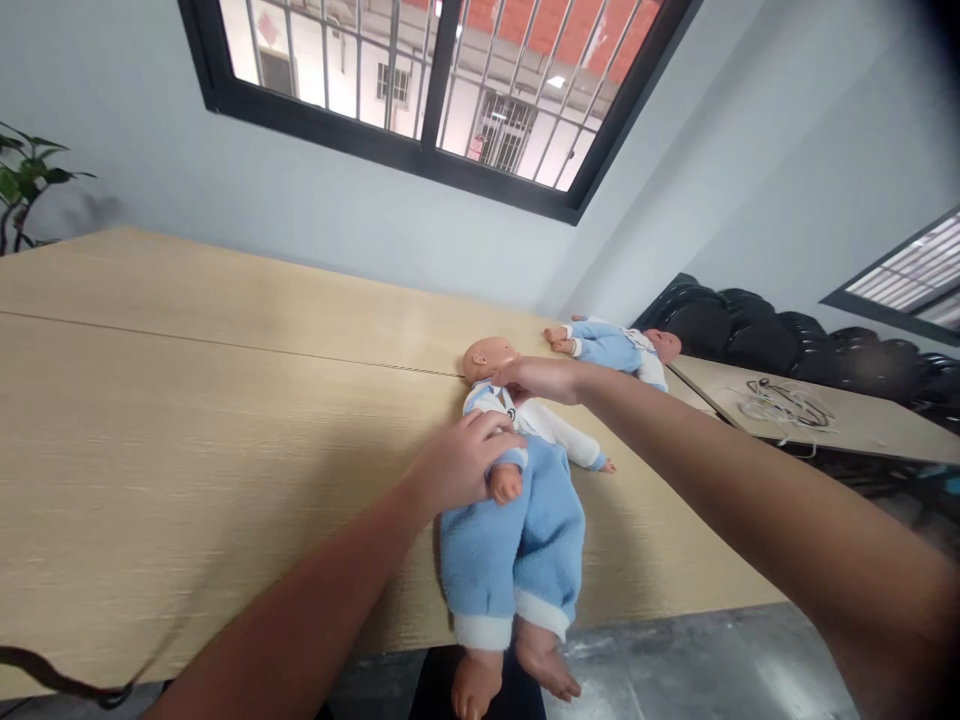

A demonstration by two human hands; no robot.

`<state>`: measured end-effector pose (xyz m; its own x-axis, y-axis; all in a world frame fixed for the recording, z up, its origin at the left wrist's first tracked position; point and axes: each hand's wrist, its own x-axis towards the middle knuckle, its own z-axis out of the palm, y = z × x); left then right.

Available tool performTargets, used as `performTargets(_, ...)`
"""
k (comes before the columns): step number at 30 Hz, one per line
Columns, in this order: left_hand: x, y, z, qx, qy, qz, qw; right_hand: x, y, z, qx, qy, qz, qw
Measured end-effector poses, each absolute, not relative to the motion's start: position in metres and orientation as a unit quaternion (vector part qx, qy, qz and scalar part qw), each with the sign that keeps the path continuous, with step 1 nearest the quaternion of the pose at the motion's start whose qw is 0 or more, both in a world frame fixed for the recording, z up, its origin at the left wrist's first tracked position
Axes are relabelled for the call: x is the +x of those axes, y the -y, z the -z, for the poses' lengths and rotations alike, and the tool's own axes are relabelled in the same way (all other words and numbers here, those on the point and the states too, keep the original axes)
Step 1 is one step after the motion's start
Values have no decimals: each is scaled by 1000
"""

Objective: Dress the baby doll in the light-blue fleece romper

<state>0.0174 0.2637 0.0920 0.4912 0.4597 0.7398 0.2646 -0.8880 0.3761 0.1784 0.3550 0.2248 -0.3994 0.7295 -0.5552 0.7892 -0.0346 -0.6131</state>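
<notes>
A baby doll (487,565) in a white top and light blue fleece trousers lies on its back on the wooden table (225,470). Its bare feet stick out past the near edge, and its head points away from me. My left hand (469,460) is closed round the doll's arm at the white sleeve, just above the small doll hand. At the doll's neck, my right hand (536,380) is closed at the collar; its fingertips are partly hidden. The doll's other arm stretches out to the right on the table.
Farther back on the right lies a second doll (607,345) in similar clothes. Beyond it, a side table (885,410) bears tangled white cables (784,405), with black chairs (750,325) behind. A potted plant (30,180) stands far left, and a barred window (427,150) is ahead.
</notes>
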Motion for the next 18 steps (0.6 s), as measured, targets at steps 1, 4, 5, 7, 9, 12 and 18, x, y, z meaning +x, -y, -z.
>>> performTargets(1,18,-263,-93,858,-206,-459,104,179,-357,-225,557,-684,471,27)
performTargets(4,18,-261,-96,860,-184,-464,101,181,-363,-227,602,-655,455,49)
performTargets(5,18,-261,-97,860,-174,-468,101,182,-365,-228,608,-650,450,68)
performTargets(7,16,-261,-100,857,-157,-479,106,185,-369,-231,587,-660,453,118)
performTargets(9,14,-260,-102,846,-150,-496,123,189,-374,-235,539,-686,463,157)
performTargets(12,11,-258,-105,817,-161,-528,166,194,-379,-241,494,-717,461,172)
performTargets(18,10,-255,-110,767,-207,-570,209,189,-374,-239,496,-723,462,133)
